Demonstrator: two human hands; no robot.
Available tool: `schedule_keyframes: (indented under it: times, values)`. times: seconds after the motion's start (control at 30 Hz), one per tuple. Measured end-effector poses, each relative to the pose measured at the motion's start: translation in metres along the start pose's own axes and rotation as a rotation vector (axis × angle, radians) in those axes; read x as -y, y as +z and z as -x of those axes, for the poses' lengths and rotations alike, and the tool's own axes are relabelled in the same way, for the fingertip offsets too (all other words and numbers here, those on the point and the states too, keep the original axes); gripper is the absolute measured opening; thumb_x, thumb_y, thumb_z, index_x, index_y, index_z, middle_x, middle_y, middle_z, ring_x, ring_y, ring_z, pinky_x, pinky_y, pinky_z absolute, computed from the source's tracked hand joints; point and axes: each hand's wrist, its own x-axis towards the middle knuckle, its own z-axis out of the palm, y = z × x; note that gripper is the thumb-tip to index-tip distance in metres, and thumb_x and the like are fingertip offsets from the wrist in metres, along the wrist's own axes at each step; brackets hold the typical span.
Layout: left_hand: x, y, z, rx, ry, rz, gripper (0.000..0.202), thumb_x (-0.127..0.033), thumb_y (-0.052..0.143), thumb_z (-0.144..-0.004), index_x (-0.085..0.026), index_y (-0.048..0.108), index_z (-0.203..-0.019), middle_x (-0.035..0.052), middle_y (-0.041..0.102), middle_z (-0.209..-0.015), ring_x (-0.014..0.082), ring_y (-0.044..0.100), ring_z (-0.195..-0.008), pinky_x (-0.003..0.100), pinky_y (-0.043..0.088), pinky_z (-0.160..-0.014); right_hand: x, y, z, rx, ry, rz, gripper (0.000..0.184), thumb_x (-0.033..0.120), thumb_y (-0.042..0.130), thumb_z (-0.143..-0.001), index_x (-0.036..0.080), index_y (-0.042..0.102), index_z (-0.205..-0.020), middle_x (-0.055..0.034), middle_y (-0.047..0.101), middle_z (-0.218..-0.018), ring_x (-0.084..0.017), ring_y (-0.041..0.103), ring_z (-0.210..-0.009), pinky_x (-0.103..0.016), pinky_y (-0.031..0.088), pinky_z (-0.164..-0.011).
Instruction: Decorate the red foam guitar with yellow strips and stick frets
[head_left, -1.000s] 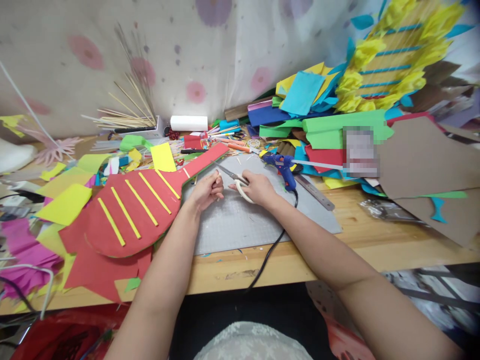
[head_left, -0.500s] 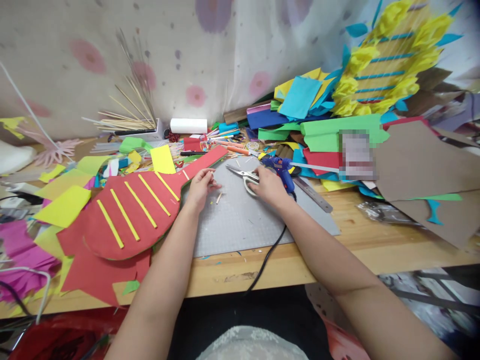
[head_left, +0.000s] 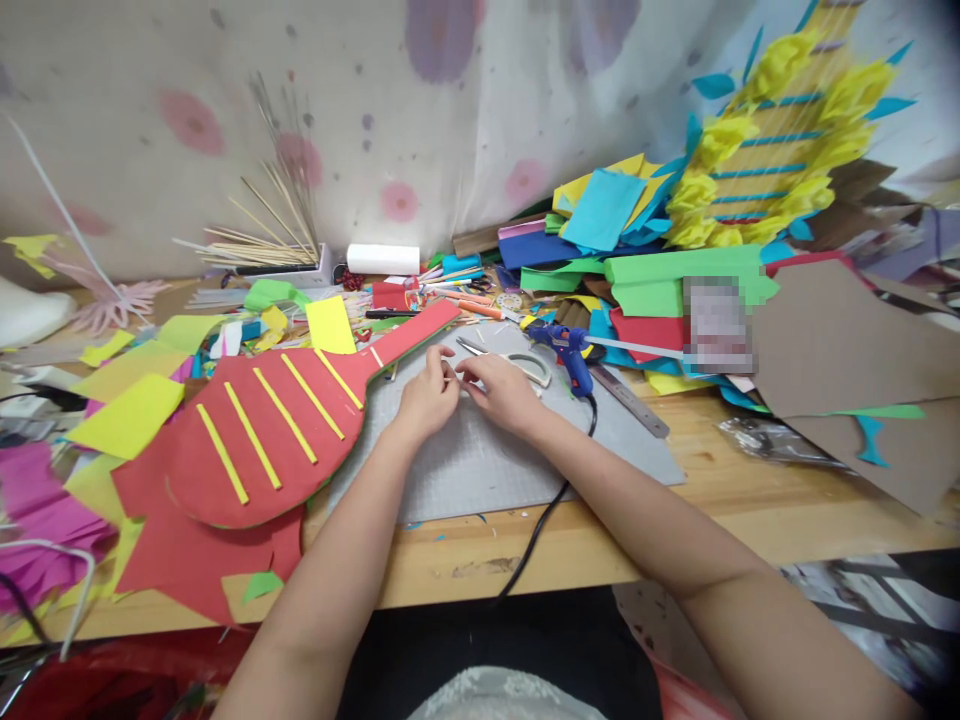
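My left hand and my right hand meet over the grey cutting mat, fingertips pinched together on a small thin stick piece between them. The scissors with white handles lie on the mat just beyond my right hand, let go. A blue glue gun rests to their right, its black cord running off the table's front edge. A red guitar-shaped foam cutout with yellow strips lies left of my left hand.
Heaps of coloured foam sheets fill the back right, brown cardboard the far right. A metal ruler lies by the glue gun. Bamboo sticks and a white roll stand at the back. Yellow and pink scraps cover the left.
My right hand put the scissors down on the mat and came back to the left hand. Both hands now pinch the small stick piece that lay on the mat.
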Motion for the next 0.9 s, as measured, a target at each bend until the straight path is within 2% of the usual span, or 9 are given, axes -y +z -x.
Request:
schedule_keyframes:
  times: [0.13, 0.23, 0.33, 0.4, 0.47, 0.6, 0.73, 0.8, 0.9]
  values:
    - [-0.006, -0.007, 0.000, 0.093, -0.037, -0.139, 0.038, -0.017, 0.041, -0.078, -0.021, 0.036, -0.115, 0.0062, 0.063, -0.091, 0.0205, 0.062, -0.079, 0.033, 0.044, -0.068, 0.005, -0.002, -0.008, 0.106, -0.002, 0.030, 0.014, 0.015, 0.051, -0.078, 0.017, 0.059, -0.089, -0.0045, 0.063, -0.084, -0.017, 0.056, -0.081, -0.028, 0.038, -0.073]
    - [-0.007, -0.017, -0.006, 0.149, -0.069, -0.200, 0.040, -0.021, 0.043, -0.078, -0.021, 0.038, -0.118, 0.0077, 0.064, -0.092, 0.0221, 0.062, -0.082, 0.034, 0.045, -0.070, 0.007, -0.002, -0.018, 0.166, 0.098, 0.014, 0.011, 0.015, 0.051, -0.077, 0.018, 0.060, -0.082, -0.0035, 0.063, -0.081, -0.015, 0.056, -0.075, -0.026, 0.037, -0.068]
    - [-0.005, -0.038, -0.015, 0.048, -0.044, -0.224, 0.042, -0.027, 0.048, -0.078, -0.019, 0.041, -0.119, 0.0102, 0.060, -0.105, 0.0212, 0.060, -0.091, 0.034, 0.045, -0.077, 0.004, 0.001, -0.028, 0.187, 0.239, -0.055, 0.013, 0.017, 0.051, -0.075, 0.018, 0.060, -0.084, -0.0022, 0.064, -0.078, -0.014, 0.056, -0.071, -0.024, 0.037, -0.063]
    - [0.001, -0.058, -0.022, -0.085, -0.037, -0.288, 0.041, -0.029, 0.048, -0.079, -0.017, 0.043, -0.117, 0.0114, 0.057, -0.112, 0.0215, 0.057, -0.099, 0.035, 0.044, -0.085, 0.000, 0.004, -0.033, 0.189, 0.313, -0.115, 0.025, 0.014, 0.052, -0.072, 0.019, 0.060, -0.096, -0.0005, 0.064, -0.077, -0.013, 0.056, -0.069, -0.024, 0.037, -0.062]
    - [0.010, -0.076, -0.025, -0.104, -0.058, -0.413, 0.048, -0.035, 0.055, -0.074, -0.016, 0.045, -0.117, 0.0130, 0.053, -0.117, 0.0253, 0.052, -0.108, 0.037, 0.041, -0.090, -0.004, 0.007, -0.037, 0.200, 0.341, -0.160, 0.038, 0.012, 0.051, -0.070, 0.021, 0.057, -0.107, 0.0013, 0.065, -0.077, -0.012, 0.057, -0.069, -0.023, 0.037, -0.063]
    - [0.037, -0.093, -0.025, 0.020, -0.153, -0.622, 0.078, -0.047, 0.068, -0.059, -0.012, 0.042, -0.124, 0.0185, 0.050, -0.121, 0.0340, 0.046, -0.115, 0.041, 0.040, -0.091, -0.008, 0.009, -0.043, 0.232, 0.359, -0.203, 0.044, 0.013, 0.052, -0.069, 0.022, 0.055, -0.112, 0.0023, 0.065, -0.076, -0.012, 0.057, -0.069, -0.023, 0.037, -0.061]
    - [0.059, -0.092, -0.024, 0.139, -0.125, -0.646, 0.065, -0.042, 0.063, -0.066, -0.013, 0.047, -0.121, 0.0161, 0.056, -0.116, 0.0318, 0.052, -0.110, 0.039, 0.041, -0.089, -0.006, 0.010, -0.050, 0.233, 0.396, -0.242, 0.041, 0.013, 0.054, -0.067, 0.020, 0.057, -0.108, 0.0020, 0.063, -0.075, -0.012, 0.056, -0.067, -0.022, 0.037, -0.060]
    - [0.064, -0.092, -0.023, 0.199, -0.071, -0.587, 0.058, -0.039, 0.062, -0.066, -0.015, 0.050, -0.118, 0.0133, 0.057, -0.118, 0.0293, 0.052, -0.110, 0.037, 0.041, -0.090, -0.006, 0.011, -0.053, 0.203, 0.384, -0.289, 0.041, 0.013, 0.054, -0.067, 0.019, 0.056, -0.108, 0.0021, 0.062, -0.074, -0.011, 0.055, -0.066, -0.022, 0.037, -0.059]
    - [0.065, -0.094, -0.020, 0.292, 0.040, -0.497, 0.062, -0.035, 0.064, -0.063, -0.016, 0.049, -0.120, 0.0112, 0.054, -0.123, 0.0265, 0.051, -0.113, 0.034, 0.039, -0.094, -0.005, 0.014, -0.056, 0.159, 0.322, -0.391, 0.041, 0.016, 0.055, -0.069, 0.018, 0.053, -0.110, 0.0028, 0.061, -0.074, -0.010, 0.054, -0.066, -0.021, 0.039, -0.061]
